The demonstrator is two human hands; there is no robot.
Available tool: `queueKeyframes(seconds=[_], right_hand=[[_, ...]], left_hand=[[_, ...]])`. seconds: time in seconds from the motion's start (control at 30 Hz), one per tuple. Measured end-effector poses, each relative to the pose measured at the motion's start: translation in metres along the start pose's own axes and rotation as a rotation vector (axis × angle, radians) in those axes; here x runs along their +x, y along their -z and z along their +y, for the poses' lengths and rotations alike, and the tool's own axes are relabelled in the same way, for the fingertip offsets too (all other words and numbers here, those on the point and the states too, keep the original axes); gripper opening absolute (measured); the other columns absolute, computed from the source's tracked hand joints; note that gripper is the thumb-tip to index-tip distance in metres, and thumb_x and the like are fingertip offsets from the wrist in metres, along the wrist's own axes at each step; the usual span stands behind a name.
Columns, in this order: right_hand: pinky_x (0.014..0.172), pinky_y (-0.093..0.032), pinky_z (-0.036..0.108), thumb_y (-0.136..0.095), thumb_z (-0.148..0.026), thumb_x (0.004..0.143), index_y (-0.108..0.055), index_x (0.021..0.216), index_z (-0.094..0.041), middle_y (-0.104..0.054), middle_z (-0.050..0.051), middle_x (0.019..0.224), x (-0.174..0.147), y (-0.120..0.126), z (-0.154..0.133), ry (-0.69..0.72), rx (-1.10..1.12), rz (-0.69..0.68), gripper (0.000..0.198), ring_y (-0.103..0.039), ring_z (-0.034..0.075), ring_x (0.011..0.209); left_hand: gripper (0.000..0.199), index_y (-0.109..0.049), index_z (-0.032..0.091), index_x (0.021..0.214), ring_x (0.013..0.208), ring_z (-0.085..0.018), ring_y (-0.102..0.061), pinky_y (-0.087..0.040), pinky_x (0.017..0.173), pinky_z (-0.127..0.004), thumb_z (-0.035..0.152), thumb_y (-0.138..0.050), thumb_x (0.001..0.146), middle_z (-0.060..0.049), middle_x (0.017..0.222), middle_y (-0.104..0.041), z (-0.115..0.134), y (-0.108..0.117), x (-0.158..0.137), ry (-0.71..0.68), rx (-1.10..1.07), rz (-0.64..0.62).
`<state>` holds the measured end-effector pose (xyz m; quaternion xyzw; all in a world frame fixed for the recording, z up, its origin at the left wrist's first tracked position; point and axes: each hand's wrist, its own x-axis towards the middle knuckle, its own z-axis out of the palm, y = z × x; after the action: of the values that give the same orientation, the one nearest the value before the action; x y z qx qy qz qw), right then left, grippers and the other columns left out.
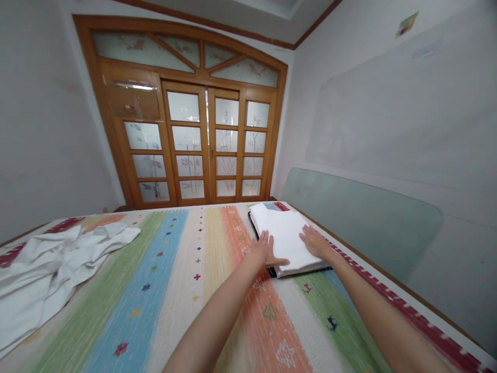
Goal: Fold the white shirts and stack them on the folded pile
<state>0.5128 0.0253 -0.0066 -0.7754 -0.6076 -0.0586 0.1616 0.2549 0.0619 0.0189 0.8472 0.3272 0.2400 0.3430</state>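
A stack of folded cloth (285, 233), white on top with a dark layer showing beneath, lies at the right side of the striped bedspread (186, 290). My left hand (268, 250) rests on the stack's near left corner, thumb stretched across the white cloth. On its right edge lies my right hand (313, 241), flat with fingers extended. Both hands press on the top without gripping it. A crumpled white garment (66, 259) is spread out at the far left of the bed, apart from both hands.
A pale green headboard-like panel (365, 217) runs along the right wall beside the bed. Beyond the bed's far edge are wooden sliding doors (205, 145) with frosted panes. Plain walls stand on both sides.
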Motion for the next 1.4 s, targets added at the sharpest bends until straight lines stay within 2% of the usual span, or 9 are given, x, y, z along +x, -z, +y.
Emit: queueKeyframes(seconds=[0.2,0.43,0.63,0.77,0.9,1.07,1.2,1.3,1.4], right_hand=[[0.115,-0.022,0.054,-0.028,-0.036,0.095,-0.044,0.141,-0.010,-0.036,0.019,0.152,-0.006,-0.001,0.003,-0.046,-0.081,-0.020,0.055,-0.028,0.033,0.143],[0.115,-0.016,0.059,-0.033,-0.041,0.095,-0.049,0.137,-0.008,-0.039,0.021,0.150,-0.019,0.001,-0.013,-0.004,-0.193,-0.002,0.056,-0.026,0.036,0.143],[0.114,-0.012,0.062,-0.027,-0.036,0.098,-0.054,0.135,-0.020,-0.047,0.012,0.147,-0.030,-0.001,-0.056,0.101,-0.047,0.008,0.048,-0.032,0.031,0.141],[0.116,-0.007,0.060,-0.024,-0.035,0.099,-0.057,0.132,-0.019,-0.048,0.011,0.146,-0.034,-0.001,-0.116,0.295,0.143,0.040,0.050,-0.032,0.028,0.142],[0.118,-0.009,0.055,-0.021,-0.040,0.099,-0.057,0.132,-0.019,-0.050,0.010,0.145,-0.042,-0.010,-0.183,0.450,0.333,0.037,0.054,-0.034,0.025,0.141],[0.118,-0.018,0.047,-0.024,-0.043,0.099,-0.050,0.140,-0.010,-0.041,0.016,0.150,-0.063,-0.037,-0.246,0.555,0.329,-0.172,0.058,-0.032,0.025,0.142],[0.118,-0.018,0.047,-0.023,-0.045,0.099,-0.044,0.144,-0.010,-0.034,0.016,0.154,-0.081,-0.057,-0.270,0.590,0.243,-0.253,0.061,-0.025,0.026,0.145],[0.117,-0.018,0.046,-0.023,-0.046,0.099,-0.044,0.145,-0.011,-0.034,0.014,0.154,-0.087,-0.061,-0.275,0.575,0.204,-0.223,0.061,-0.025,0.028,0.145],[0.117,-0.020,0.045,-0.024,-0.042,0.099,-0.045,0.143,-0.010,-0.037,0.015,0.152,-0.088,-0.060,-0.274,0.581,0.184,-0.208,0.059,-0.028,0.028,0.143]], left_hand=[[0.114,-0.053,0.019,0.129,0.147,-0.035,-0.013,-0.004,0.118,-0.051,0.076,-0.078,0.033,-0.021,0.156,-0.022,-0.005,-0.003,-0.012,0.003,-0.003,0.021],[0.078,-0.057,0.020,0.125,0.144,-0.031,-0.027,-0.008,0.119,-0.043,0.064,-0.073,0.061,-0.018,0.150,-0.039,-0.031,0.014,-0.038,-0.074,-0.070,0.111],[0.060,-0.053,0.018,0.130,0.147,-0.030,-0.016,-0.002,0.118,-0.048,0.042,-0.067,0.076,-0.019,0.153,-0.034,-0.080,0.087,-0.071,0.133,0.208,0.190],[0.056,-0.043,0.016,0.138,0.148,-0.031,-0.011,-0.013,0.116,-0.052,0.039,-0.051,0.088,-0.019,0.156,-0.027,-0.115,0.146,-0.109,0.384,0.455,0.245],[0.061,-0.032,0.011,0.145,0.148,-0.032,-0.009,-0.018,0.115,-0.049,0.042,-0.039,0.092,-0.019,0.158,-0.023,-0.144,0.202,-0.164,0.638,0.622,0.312],[0.069,-0.029,0.001,0.147,0.146,-0.040,-0.010,-0.019,0.113,-0.056,0.036,-0.041,0.089,-0.023,0.157,-0.021,-0.174,0.261,-0.250,0.892,0.765,0.448],[0.075,-0.025,0.000,0.148,0.146,-0.042,-0.008,-0.015,0.113,-0.060,0.036,-0.044,0.085,-0.025,0.158,-0.017,-0.191,0.295,-0.315,0.983,0.866,0.713],[0.081,-0.023,-0.007,0.147,0.144,-0.043,-0.016,-0.024,0.112,-0.054,0.045,-0.040,0.087,-0.030,0.155,-0.019,-0.195,0.313,-0.348,0.994,0.819,0.809],[0.083,-0.020,0.000,0.149,0.137,-0.046,-0.031,-0.032,0.106,-0.055,0.048,-0.042,0.086,-0.026,0.157,-0.016,-0.193,0.327,-0.366,1.031,0.838,0.855]])
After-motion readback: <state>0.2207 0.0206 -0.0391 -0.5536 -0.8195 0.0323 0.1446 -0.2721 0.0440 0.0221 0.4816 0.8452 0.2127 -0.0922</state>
